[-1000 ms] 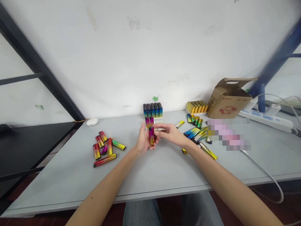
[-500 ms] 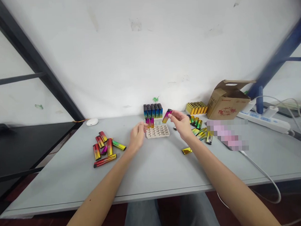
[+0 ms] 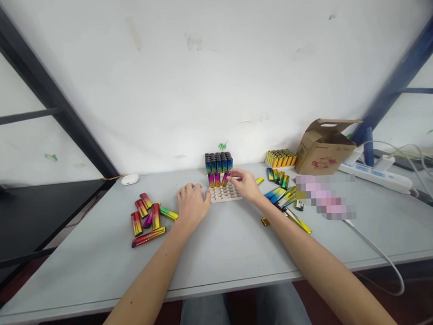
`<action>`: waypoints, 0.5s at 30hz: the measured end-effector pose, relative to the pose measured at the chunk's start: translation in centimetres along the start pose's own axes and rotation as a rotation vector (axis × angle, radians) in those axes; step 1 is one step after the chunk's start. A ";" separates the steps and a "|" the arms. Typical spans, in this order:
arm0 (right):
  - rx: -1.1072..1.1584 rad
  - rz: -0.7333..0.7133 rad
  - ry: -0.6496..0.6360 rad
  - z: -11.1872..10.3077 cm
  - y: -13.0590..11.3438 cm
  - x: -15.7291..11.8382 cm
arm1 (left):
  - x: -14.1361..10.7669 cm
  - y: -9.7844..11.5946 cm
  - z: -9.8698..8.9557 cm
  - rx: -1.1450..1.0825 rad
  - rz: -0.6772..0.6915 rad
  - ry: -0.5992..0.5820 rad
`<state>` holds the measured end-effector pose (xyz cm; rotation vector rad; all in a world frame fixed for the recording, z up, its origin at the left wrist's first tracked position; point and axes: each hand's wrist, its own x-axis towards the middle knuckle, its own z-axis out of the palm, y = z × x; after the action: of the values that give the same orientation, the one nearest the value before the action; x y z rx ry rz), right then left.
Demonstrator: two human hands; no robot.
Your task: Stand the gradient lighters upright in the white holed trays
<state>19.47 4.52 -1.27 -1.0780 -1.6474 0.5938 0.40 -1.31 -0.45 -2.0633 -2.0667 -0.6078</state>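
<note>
My right hand (image 3: 246,184) pinches a purple-and-yellow lighter (image 3: 225,178), which leans over the back row of a pale tray with rows of holes (image 3: 226,197). Two lighters of the same colouring, a left one (image 3: 211,180) and its neighbour (image 3: 217,179), stand upright in that row. My left hand (image 3: 194,203) rests on the table beside the tray, holding nothing, fingers apart and the thumb at the tray's left edge. Behind the tray stands a block of blue lighters (image 3: 219,162) with black tops.
Loose red-and-yellow lighters (image 3: 155,217) lie at the left, and mixed coloured ones (image 3: 276,194) at the right. Farther back are a tray of yellow lighters (image 3: 280,158), an open cardboard box (image 3: 324,151) and a power strip (image 3: 376,176). A white case (image 3: 130,179) sits back left.
My right hand has brought its lighter left and down to the back row, beside the two standing ones. My left hand has moved left and down, away from the lighters, and its fingers have spread.
</note>
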 end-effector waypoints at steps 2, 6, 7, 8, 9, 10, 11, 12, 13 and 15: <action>-0.027 -0.023 -0.033 0.0 -0.2 -0.1 | 0.1 -0.1 -0.4 0.030 -0.047 0.017; -0.084 -0.035 -0.052 0.2 -0.3 -0.1 | 1.0 -1.8 -1.6 0.091 -0.236 0.026; -0.093 -0.033 -0.048 0.2 -0.2 -0.1 | 1.0 -2.4 -2.0 0.102 -0.280 0.000; -0.102 -0.030 -0.042 0.2 -0.2 -0.1 | 0.9 -3.1 -2.3 0.114 -0.303 -0.034; -0.112 -0.028 -0.038 0.1 -0.1 -0.1 | 0.6 -3.7 -2.7 0.132 -0.306 -0.066; -0.120 -0.030 -0.037 0.1 0.0 -0.2 | 0.1 -4.4 -3.0 0.156 -0.273 -0.092; -0.125 -0.033 -0.039 0.1 0.1 -0.2 | -0.5 -5.1 -3.2 0.191 -0.235 -0.086; -0.128 -0.037 -0.045 0.0 0.1 -0.2 | -1.3 -5.8 -3.3 0.230 -0.197 -0.057; -0.128 -0.038 -0.055 0.0 0.1 -0.2 | -2.0 -6.5 -3.4 0.265 -0.168 -0.034; -0.121 -0.034 -0.074 -0.1 0.0 -0.1 | -3.3 -7.7 -3.3 0.305 -0.166 -0.029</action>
<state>19.55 4.36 -1.28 -1.1241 -1.7817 0.5229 -7.59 -5.38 -0.12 -1.7549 -2.2025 -0.2639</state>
